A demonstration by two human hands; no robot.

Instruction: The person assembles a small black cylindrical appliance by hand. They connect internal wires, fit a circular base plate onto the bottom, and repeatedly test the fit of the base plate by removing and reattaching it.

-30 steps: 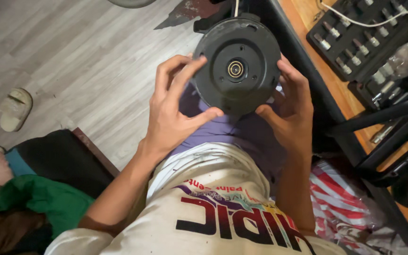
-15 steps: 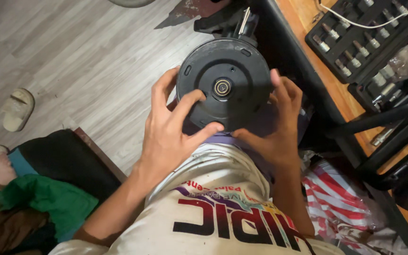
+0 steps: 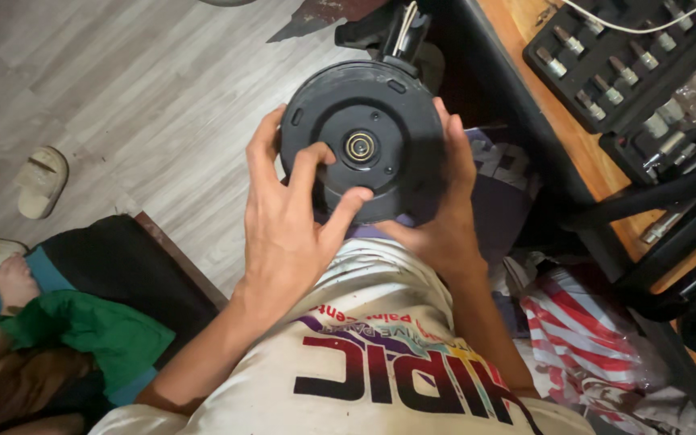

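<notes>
From my remote seat I see both hands wrapped around a round black appliance base (image 3: 372, 137), held up over the lap with its flat underside turned toward the camera. At the middle of that underside sits a small brass-coloured ring connector (image 3: 360, 147).

The left hand (image 3: 287, 234) lies against the disc's left side: its fingers (image 3: 263, 149) are spread, some curling over the left rim, while the thumb reaches across the black face and presses just below the connector. The right hand (image 3: 445, 217) cups the lower right edge; its fingers lie close together along the right rim, and the palm sits under the disc (I cannot tell how the thumb is placed, since the disc hides it).

A cord and plug piece (image 3: 406, 28) sticks up from the disc's far edge. Nothing carries the disc but the two hands; below it are the purple shorts and a white printed shirt (image 3: 380, 362).

Along the right runs a wooden workbench (image 3: 573, 121), and at its far right corner lies an open black case of socket bits (image 3: 630, 56). A red-and-white striped bag (image 3: 590, 330) lies on the floor beside the bench. Out on the grey plank floor (image 3: 122, 80), to the left, rests a pale slipper (image 3: 42, 181), and a green cloth (image 3: 90, 330) lies in the lower left corner.
</notes>
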